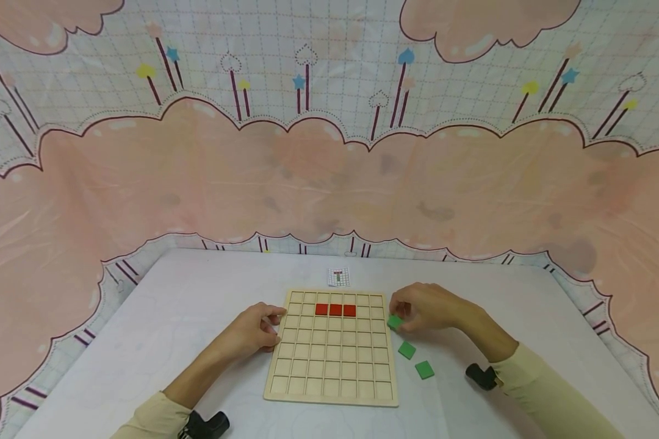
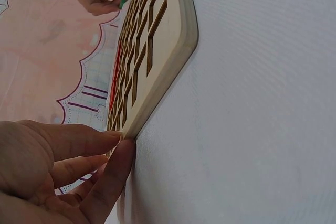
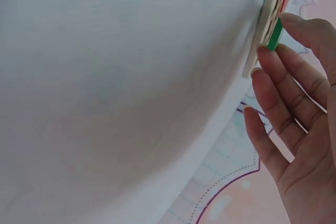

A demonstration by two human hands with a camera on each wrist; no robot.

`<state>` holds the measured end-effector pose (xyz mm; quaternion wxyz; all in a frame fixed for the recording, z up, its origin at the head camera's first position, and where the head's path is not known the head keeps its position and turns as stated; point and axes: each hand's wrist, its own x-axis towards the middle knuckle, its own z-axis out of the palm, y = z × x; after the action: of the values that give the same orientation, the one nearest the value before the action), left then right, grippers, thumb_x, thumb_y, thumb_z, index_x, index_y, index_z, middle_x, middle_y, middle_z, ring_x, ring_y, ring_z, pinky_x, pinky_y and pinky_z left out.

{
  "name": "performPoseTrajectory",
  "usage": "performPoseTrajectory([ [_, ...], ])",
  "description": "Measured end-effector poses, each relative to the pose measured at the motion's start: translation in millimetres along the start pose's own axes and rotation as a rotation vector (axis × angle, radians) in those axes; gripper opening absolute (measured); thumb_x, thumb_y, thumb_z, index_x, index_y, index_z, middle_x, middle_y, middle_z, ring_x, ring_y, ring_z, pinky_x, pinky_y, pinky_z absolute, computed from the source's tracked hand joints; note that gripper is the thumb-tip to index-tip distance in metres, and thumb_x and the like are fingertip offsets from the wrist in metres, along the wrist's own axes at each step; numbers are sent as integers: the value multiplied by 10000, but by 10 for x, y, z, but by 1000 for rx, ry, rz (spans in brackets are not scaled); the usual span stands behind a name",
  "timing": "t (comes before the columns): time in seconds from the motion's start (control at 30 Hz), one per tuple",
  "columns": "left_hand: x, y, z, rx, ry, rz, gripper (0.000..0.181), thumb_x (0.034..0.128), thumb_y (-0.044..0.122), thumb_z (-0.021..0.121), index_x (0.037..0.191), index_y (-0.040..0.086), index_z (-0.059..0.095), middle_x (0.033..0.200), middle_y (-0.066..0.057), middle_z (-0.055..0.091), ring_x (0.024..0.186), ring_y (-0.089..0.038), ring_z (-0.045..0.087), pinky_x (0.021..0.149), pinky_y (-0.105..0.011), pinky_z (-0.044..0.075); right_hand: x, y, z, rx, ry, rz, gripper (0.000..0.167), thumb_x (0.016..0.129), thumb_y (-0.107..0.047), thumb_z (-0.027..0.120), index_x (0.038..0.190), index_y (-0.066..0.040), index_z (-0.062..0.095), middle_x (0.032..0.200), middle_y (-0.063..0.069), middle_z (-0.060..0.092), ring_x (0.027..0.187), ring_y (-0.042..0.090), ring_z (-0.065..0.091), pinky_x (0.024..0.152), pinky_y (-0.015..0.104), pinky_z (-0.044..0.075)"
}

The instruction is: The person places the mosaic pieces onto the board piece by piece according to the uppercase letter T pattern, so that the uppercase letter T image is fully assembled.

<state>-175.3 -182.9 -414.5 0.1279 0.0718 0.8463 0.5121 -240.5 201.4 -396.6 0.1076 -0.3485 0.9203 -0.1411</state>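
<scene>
A wooden grid board [image 1: 332, 387] lies flat on the white table, with 3 red square tiles [image 1: 335, 310] side by side in an upper row. My left hand [image 1: 251, 328] rests its fingertips on the board's left edge; its fingers lie spread along that edge. Beside the board's upper right edge, my right hand [image 1: 429, 306] pinches a green square tile [image 1: 395, 322] between thumb and fingers. In the right wrist view this tile [image 3: 274, 34] appears edge-on between the fingertips. Another green tile [image 1: 407, 350] and a green tile nearer me [image 1: 425, 369] lie right of the board.
Behind the board lies a small printed card [image 1: 338, 277] showing a grid with a red and green figure. A patterned cloth [image 1: 329, 183] hangs behind the table [image 1: 208, 274]. Each forearm carries a black strapped device [image 1: 480, 377].
</scene>
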Motion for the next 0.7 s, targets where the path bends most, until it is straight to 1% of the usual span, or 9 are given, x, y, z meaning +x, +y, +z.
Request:
performPoseTrajectory([
  [0.2, 10, -8, 7, 5, 5, -3, 567, 779, -178, 693, 1330, -144, 565, 1071, -160, 520, 816, -199, 534, 610, -291, 590, 62, -56, -43, -1, -2, -19, 163, 827, -294, 814, 939, -299, 695, 826, -148, 616, 796, 44, 551, 694, 240, 474],
  [0.4, 29, -17, 7, 12, 19, -27, 561, 777, -184, 681, 1326, -124, 582, 1056, -148, 521, 799, -203, 534, 606, -281, 585, 136, -118, -70, 8, -7, -41, 159, 837, -287, 802, 956, -289, 697, 849, -148, 622, 827, 76, 576, 713, 250, 477],
  [0.7, 31, -20, 5, 23, 25, -28, 558, 778, -181, 688, 1323, -113, 590, 1055, -141, 526, 795, -203, 535, 610, -285, 588, 279, -201, -54, 12, -12, -72, 154, 853, -321, 802, 968, -291, 704, 851, -129, 635, 829, 92, 581, 700, 243, 478],
])
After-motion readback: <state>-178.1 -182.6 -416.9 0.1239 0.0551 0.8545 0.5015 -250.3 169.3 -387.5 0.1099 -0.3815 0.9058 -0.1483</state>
